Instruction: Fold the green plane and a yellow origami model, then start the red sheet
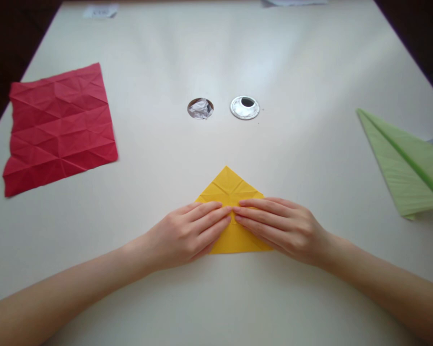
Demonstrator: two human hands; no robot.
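A yellow folded paper lies on the white table near the front middle, its creased point facing away from me. My left hand lies flat on its left half, fingers together and pointing right. My right hand lies flat on its right half, fingers pointing left. The fingertips of both hands nearly meet at the paper's middle. Neither hand grips anything; both press the paper down.
A red creased paper square lies open at the left. A green folded paper plane sits at the right edge. Two round holes are in the table's middle: one with crumpled paper, one with a metal ring.
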